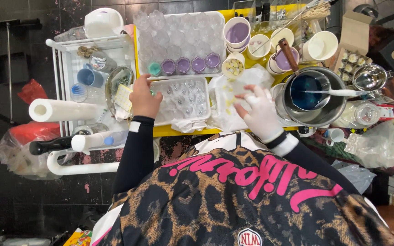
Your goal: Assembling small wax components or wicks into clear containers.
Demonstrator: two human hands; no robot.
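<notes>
**Hands at the mould trays, yellow table**

Nearest: left hand [144,98], bare, curled loosely, resting at the left edge of the small clear mould tray [183,98]; whether it grips anything, I cannot tell. Right hand [261,114], gloved white, fingers spread narrow over crumpled plastic wrap [233,98]. Beside it, steel pot [318,114] of blue liquid. Beyond: large mould tray [178,41], partly filled purple; cups [237,33].
</notes>
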